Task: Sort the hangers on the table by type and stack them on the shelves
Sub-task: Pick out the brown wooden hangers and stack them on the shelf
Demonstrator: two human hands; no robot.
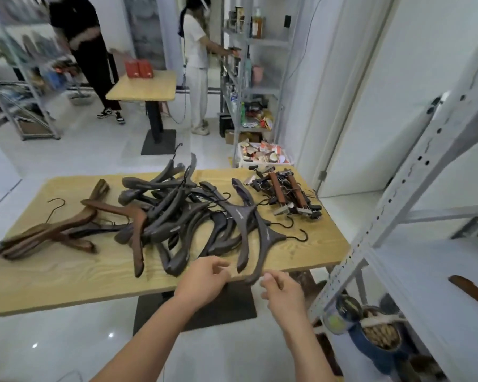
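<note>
A wooden table (pixel 66 277) carries three groups of hangers. Brown wooden hangers (pixel 66 227) lie at the left, a big tangle of dark grey hangers (pixel 182 213) fills the middle, and clip hangers (pixel 287 194) sit at the far right corner. One dark grey hanger (pixel 262 238) reaches over the near edge. My left hand (pixel 204 282) hovers at that edge with fingers apart, holding nothing. My right hand (pixel 282 293) is just right of the hanger's lower tip, fingers loosely curled and holding nothing. On the white shelf (pixel 425 285) to the right lies one brown hanger (pixel 472 296).
The grey metal shelf upright (pixel 392 205) stands close to the table's right edge. A blue container (pixel 375 334) sits on the floor below the shelf. Two people (pixel 196 59) work at other racks beyond a second small table (pixel 146 86). A box of packets (pixel 262 155) rests behind the table.
</note>
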